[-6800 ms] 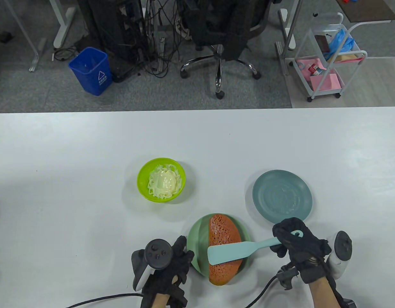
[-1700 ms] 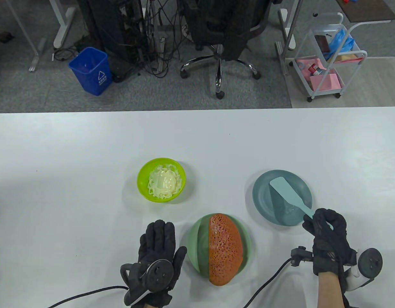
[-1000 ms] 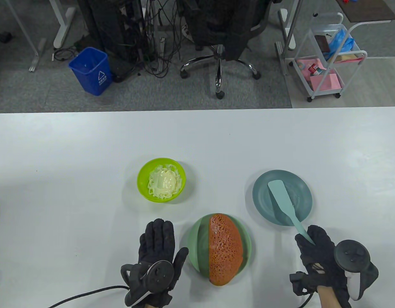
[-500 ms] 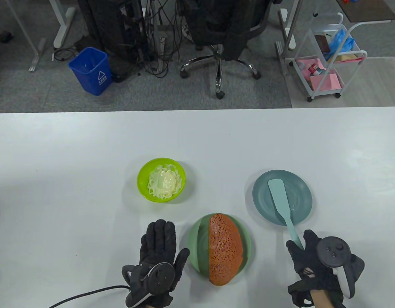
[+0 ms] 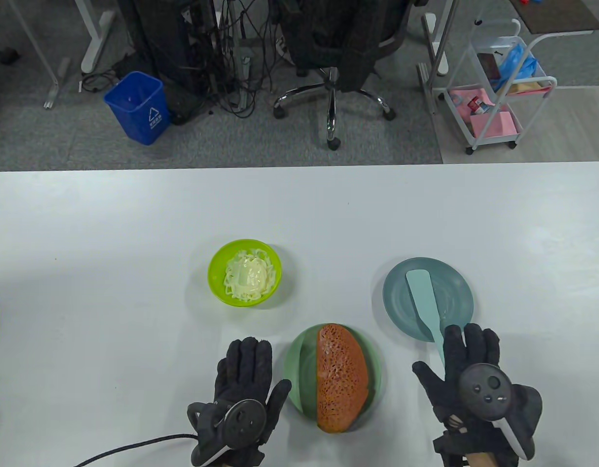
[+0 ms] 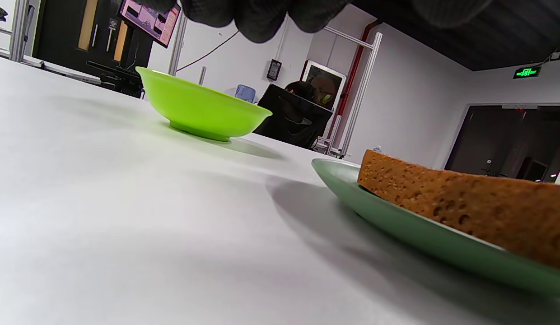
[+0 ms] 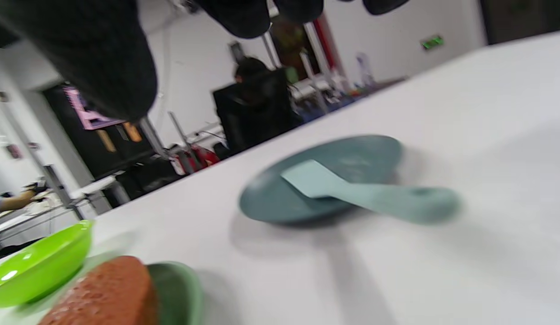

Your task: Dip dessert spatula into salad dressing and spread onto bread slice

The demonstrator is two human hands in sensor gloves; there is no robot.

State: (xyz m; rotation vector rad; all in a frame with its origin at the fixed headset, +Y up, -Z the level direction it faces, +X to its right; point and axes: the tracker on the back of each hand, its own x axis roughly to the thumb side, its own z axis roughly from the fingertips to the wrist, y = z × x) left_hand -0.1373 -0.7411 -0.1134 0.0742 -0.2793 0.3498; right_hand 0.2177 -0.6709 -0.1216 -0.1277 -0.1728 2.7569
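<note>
Where carpet begins, white table (image 5: 134,219), blue bin (image 5: 136,107)

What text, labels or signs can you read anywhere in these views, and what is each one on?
No text can be quoted as it reads.
Blue plastic waste bin: a white recycling symbol with small characters under it, too small to read.
Green lit sign high on the wall: characters too small to read.
Pink wall screen: content too small to read.
Lime green bowl, bread slice, teal spatula: no visible print.

Blue bin (image 5: 136,106), office chair (image 5: 334,58) and wire cart (image 5: 499,87) (pink items inside) beyond the white table (image 5: 110,233)
</note>
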